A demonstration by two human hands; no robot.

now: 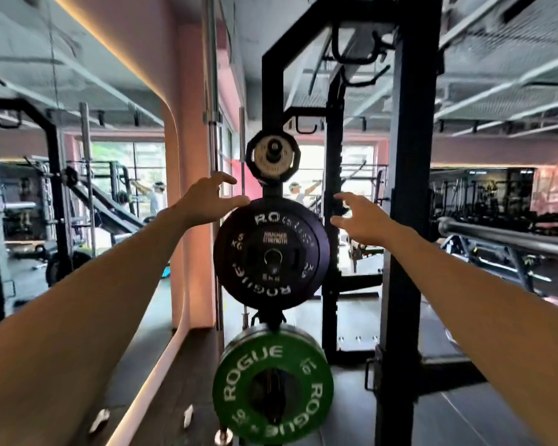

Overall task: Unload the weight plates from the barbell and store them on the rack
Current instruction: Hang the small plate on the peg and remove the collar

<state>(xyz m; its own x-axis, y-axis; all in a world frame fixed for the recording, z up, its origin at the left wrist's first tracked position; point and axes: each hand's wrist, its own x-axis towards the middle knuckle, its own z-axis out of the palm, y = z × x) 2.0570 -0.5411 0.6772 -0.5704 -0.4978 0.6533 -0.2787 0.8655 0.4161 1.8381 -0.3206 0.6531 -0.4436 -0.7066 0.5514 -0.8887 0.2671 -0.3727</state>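
a black rack (406, 188) fills the right and middle of the scene, its near upright running from ceiling to floor and a second post behind it. three plates hang on the post in the middle, stacked top to bottom. lowest and nearest is a green plate (273, 383) marked rogue. above it sits a black plate (271, 252), also marked rogue, with a smaller black disc on its face; it is on its peg, not held. at the top is a small plate (273, 157) with a pale centre. far right, the bare end of a barbell (509, 238) reaches in at about hand height, well apart from the plates.

both bare arms stretch forward. the left hand (211, 204) is spread, its fingertips at the upper left rim of the black plate, touching or just off it; i cannot tell which. the right hand (360, 220) is also spread, fingers loose, just beside the plate's upper right edge and apart from it, gripping nothing.
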